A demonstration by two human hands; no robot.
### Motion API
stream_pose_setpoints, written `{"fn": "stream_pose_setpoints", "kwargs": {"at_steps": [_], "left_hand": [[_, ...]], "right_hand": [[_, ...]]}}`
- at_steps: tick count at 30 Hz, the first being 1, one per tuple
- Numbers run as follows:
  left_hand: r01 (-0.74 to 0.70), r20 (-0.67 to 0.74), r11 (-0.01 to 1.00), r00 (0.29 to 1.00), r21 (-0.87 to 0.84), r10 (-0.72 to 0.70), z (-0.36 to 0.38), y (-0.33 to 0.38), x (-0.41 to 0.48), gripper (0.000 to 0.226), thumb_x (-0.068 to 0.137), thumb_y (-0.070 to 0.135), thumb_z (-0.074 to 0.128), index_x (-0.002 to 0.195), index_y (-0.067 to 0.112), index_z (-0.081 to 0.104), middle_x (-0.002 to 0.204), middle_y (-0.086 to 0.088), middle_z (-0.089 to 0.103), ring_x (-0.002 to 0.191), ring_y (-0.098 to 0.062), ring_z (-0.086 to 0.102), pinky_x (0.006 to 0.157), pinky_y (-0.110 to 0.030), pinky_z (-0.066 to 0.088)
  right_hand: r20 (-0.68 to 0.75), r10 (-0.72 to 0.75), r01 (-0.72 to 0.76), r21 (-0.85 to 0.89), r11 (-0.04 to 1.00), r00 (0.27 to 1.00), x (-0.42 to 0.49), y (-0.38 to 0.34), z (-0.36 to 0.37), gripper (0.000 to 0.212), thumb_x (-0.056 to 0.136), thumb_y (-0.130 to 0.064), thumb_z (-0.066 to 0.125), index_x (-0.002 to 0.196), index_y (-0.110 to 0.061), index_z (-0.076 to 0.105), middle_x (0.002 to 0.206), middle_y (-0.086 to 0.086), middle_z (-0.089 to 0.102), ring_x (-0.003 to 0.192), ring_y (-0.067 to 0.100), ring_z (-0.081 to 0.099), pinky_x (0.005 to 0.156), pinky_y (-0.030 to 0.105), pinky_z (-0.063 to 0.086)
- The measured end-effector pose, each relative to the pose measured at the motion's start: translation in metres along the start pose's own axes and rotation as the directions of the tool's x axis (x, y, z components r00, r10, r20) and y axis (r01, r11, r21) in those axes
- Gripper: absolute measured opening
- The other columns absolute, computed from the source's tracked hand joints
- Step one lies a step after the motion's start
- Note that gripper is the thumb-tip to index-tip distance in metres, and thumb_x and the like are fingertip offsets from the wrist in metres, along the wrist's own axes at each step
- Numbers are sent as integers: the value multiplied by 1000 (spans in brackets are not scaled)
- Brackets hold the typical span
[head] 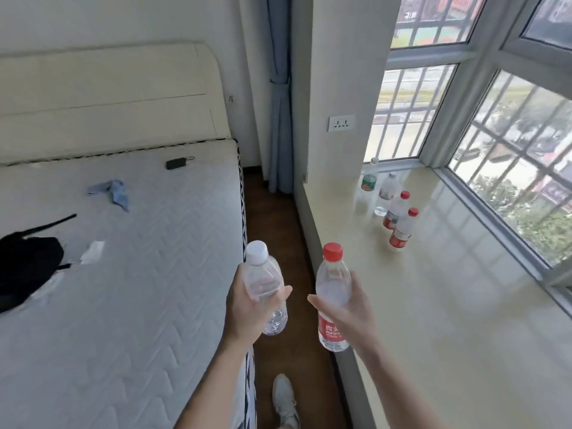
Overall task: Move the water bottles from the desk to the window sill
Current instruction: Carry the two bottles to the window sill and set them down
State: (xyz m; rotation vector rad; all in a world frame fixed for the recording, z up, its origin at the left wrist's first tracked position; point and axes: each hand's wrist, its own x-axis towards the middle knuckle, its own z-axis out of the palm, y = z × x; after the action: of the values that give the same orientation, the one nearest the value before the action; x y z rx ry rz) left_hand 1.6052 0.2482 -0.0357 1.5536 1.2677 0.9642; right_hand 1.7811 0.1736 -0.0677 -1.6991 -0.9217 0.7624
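Note:
My left hand (247,308) grips a clear white-capped bottle (263,283) upright over the gap between bed and sill. My right hand (353,308) holds a red-capped bottle (332,283) with a red label, right at the near edge of the window sill (448,305). Several bottles stand at the sill's far end: two red-capped ones (402,229), a clear one (387,190) and a green-labelled one (370,178) by the wall. The desk is out of view.
A bed with a bare white mattress (123,274) fills the left, carrying a black bag (28,267), a blue cloth (113,191) and a small black device (176,164). A narrow strip of brown floor (278,230) runs between bed and sill. A blue curtain (280,103) hangs ahead.

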Motion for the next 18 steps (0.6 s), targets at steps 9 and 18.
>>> {"fn": "stream_pose_setpoints", "kwargs": {"at_steps": [9,18], "left_hand": [[-23,27,1000,999,13,22,-19,0,181,54,67,20,89,104,37,52,101,15,62,95,9,58,69,-3,45],[-17,58,1000,998,-6,17,-13,-9,306,53,68,19,88,104,36,53,98,18,63,95,9,58,69,-4,46]], "right_hand": [[29,-41,40,36,999,999,165,-46,74,56,69,-33,88,113,-36,54,101,-13,65,93,2,65,77,24,51],[17,-19,19,27,999,1000,282,-63,109,60,60,-48,83,112,-36,56,101,-11,67,92,7,67,80,31,54]]}}
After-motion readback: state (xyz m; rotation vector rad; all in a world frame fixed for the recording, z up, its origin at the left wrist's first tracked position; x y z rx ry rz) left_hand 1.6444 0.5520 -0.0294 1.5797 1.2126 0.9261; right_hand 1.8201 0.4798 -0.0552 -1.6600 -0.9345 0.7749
